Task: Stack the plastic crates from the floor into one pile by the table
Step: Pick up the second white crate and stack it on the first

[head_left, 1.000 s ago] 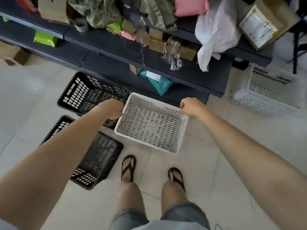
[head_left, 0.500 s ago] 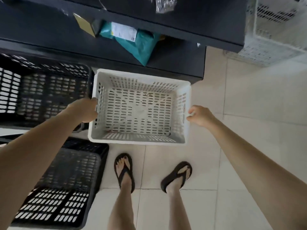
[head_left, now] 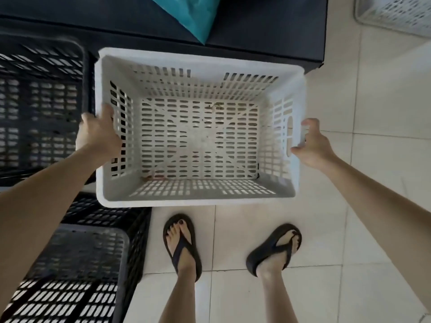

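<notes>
An empty white slotted crate (head_left: 198, 201) fills the middle of the view, upright, in front of the dark table. My left hand (head_left: 98, 134) grips its left rim. My right hand (head_left: 312, 145) is at the handle slot on its right wall, fingers curled on the rim. One black crate (head_left: 39, 108) sits to the left against the table. A second black crate (head_left: 77, 271) lies at the lower left, partly under my left forearm. Another white crate (head_left: 396, 15) shows at the top right corner.
The dark table shelf (head_left: 268, 29) runs along the top, with a teal plastic bag (head_left: 196, 17) on it. My feet in black sandals (head_left: 182, 248) stand on the pale tiled floor (head_left: 373, 206), just below the white crate.
The view has dropped closer to the white crate, which now looks larger and squared to me. Both hands keep hold of its two sides; my feet have shifted slightly.
</notes>
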`<state>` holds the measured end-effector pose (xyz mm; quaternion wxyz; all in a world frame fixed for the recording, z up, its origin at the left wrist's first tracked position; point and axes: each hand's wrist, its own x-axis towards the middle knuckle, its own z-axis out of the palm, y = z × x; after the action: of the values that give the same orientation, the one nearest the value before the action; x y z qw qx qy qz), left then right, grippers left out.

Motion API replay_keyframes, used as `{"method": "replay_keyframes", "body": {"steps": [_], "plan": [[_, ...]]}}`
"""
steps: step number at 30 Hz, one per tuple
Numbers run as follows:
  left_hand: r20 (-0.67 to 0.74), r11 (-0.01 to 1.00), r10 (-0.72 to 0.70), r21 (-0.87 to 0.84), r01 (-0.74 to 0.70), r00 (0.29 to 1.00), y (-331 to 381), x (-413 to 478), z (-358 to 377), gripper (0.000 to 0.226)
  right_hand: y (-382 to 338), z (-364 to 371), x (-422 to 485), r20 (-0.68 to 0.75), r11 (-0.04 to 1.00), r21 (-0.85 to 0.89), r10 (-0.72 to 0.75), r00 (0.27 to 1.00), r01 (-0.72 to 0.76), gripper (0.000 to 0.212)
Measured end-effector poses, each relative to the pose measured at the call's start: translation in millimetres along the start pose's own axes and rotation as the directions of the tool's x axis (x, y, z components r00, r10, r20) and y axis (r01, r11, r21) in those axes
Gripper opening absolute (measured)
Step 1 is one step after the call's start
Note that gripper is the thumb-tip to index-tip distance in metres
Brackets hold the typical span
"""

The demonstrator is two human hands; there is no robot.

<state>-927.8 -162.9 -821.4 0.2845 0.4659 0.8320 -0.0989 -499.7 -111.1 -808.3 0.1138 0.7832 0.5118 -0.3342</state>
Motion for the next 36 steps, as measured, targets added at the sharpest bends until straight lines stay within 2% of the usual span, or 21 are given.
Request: {"method": "replay_keyframes", "body": {"steps": [2, 5, 7, 10, 13, 19, 24, 30, 34, 36], "plan": [[-0.039, 0.995, -0.065, -0.083, 0.062, 0.997, 1.6, 0.5, -2.1, 0.07, -2.8, 3.1, 7.0, -0.023, 0.999, 0.042, 0.034, 0.999, -0.033, 0.065], [-0.049, 0.965, -0.192, -0.19, 0.179, 0.98, 8.0, -4.5, -8.6, 0.07, 0.7, -1.4, 10.1, -0.012, 0.998, -0.01, 0.064, 0.998, -0.064, 0.063], [-0.042, 0.957, -0.249, -0.165, 0.239, 0.968, 12.8, -12.0, -13.8, 0.062, 6.6, -7.2, 7.6, 0.0, 0.997, -0.007, 0.076, 0.997, -0.076, 0.064], [0.009, 0.965, -0.253, -0.067, 0.254, 0.967, 23.3, -28.6, -24.3, 0.044, 23.2, -21.5, -3.2, 0.011, 0.995, 0.018, 0.097, 0.995, -0.097, 0.058], [0.049, 0.967, -0.254, -0.018, 0.255, 0.966, 39.9, -50.8, -37.1, 0.042, 45.7, -43.4, -18.0, 0.03, 0.993, 0.035, 0.114, 0.993, -0.115, 0.047], [0.099, 0.981, -0.171, 0.114, 0.159, 0.98, 100.6, -110.0, -69.3, 0.048, 103.2, -108.2, -55.4, 0.039, 0.988, 0.018, 0.153, 0.987, -0.154, 0.04], [0.113, 0.985, -0.078, 0.163, 0.059, 0.991, 170.0, -170.3, -102.7, 0.048, 149.8, -179.5, -89.3, -0.016, 0.982, -0.004, 0.19, 0.982, -0.19, 0.043], [0.087, 0.984, 0.016, 0.173, -0.031, 0.996, 261.0, -250.1, -148.6, 0.053, 208.0, -283.7, -120.9, -0.081, 0.988, -0.006, 0.155, 0.985, -0.156, 0.042], [0.128, 0.95, 0.069, 0.295, -0.104, 0.989, 320.0, -293.9, -171.0, 0.06, 246.2, -354.2, -133.6, -0.082, 0.988, 0.031, 0.151, 0.985, -0.149, 0.038], [0.131, 0.95, 0.083, 0.289, -0.119, 0.988, 350.7, -311.2, -180.8, 0.059, 264.6, -386.5, -136.6, -0.1, 0.989, 0.042, 0.147, 0.984, -0.144, 0.04]]}}
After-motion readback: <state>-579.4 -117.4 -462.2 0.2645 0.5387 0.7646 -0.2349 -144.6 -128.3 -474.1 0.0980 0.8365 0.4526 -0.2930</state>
